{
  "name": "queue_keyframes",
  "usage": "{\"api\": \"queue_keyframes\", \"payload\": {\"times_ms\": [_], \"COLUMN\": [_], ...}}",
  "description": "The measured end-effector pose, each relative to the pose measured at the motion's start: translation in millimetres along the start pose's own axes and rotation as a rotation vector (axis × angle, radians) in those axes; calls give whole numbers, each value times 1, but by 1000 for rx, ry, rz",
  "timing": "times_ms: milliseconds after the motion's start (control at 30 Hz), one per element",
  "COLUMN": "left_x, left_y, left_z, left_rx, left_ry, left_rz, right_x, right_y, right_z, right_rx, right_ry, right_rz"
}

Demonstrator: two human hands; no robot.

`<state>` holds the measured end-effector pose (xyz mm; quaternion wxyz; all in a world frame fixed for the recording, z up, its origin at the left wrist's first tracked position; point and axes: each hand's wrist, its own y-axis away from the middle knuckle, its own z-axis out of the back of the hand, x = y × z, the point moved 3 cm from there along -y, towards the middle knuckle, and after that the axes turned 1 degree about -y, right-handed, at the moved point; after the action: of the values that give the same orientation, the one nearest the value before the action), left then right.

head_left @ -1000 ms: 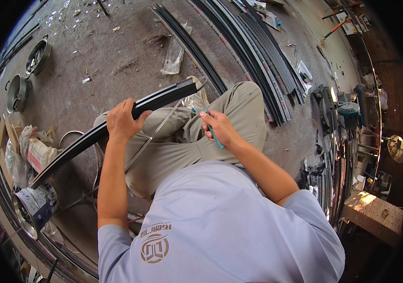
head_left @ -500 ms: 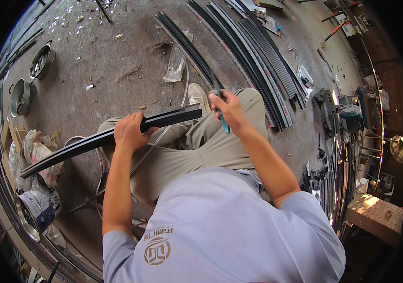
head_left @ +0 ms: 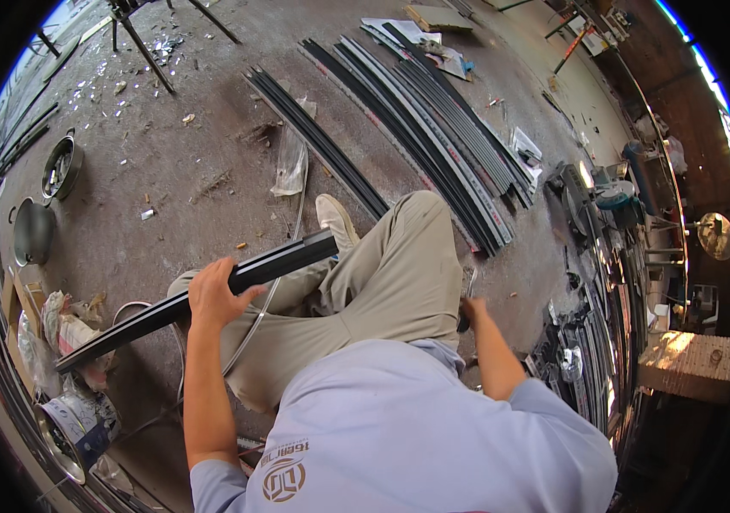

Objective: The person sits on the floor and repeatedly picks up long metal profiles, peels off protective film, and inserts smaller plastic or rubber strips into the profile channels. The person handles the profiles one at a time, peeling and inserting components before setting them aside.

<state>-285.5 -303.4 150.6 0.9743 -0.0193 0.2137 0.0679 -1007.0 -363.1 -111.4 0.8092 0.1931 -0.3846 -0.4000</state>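
A long black metal profile (head_left: 151, 318) lies slanting across my lap, its right end raised near my pale shoe (head_left: 336, 221). My left hand (head_left: 218, 292) is wrapped over the middle of it, with the thumb along its near side. Down beside my right thigh, near the floor, is my right hand (head_left: 474, 315). Its fingers are closed and partly hidden by my leg; a small dark thing shows at them, too little of it to name. A thin pale hose (head_left: 272, 295) runs past my left hand and under the profile.
Black and grey profiles (head_left: 433, 145) lie in bundles on the floor ahead. Two metal pots (head_left: 35, 231) stand at the left, above plastic bags (head_left: 74, 329) and a tipped bucket (head_left: 70, 436). Power tools (head_left: 613, 195) and a wooden block (head_left: 694, 363) are at the right.
My right hand has dropped from beside the profile's end to beside my right thigh. The teal-handled tool it held no longer shows. My left hand still grips the profile.
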Motion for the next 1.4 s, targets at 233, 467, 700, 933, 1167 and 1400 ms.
{"api": "queue_keyframes", "payload": {"times_ms": [233,467,700,933,1167,1400], "left_x": [3,-31,-91,-133,-103,-47], "left_y": [-3,-30,-36,-2,51,68], "left_z": [10,-1,-9,0,-36,-67], "left_rx": [-20,43,196,-249,-66,82], "left_ry": [-14,85,14,-141,-207,-243], "left_rz": [-74,-149,-97,-243,59,214], "right_x": [219,421,373,369,369,339], "right_y": [109,377,361,298,203,103], "right_z": [-38,-96,-184,-90,29,49], "right_rx": [-313,355,439,236,-111,-280], "right_ry": [124,145,677,501,319,373], "right_rz": [832,1859,1853,1802,1457,1048]}}
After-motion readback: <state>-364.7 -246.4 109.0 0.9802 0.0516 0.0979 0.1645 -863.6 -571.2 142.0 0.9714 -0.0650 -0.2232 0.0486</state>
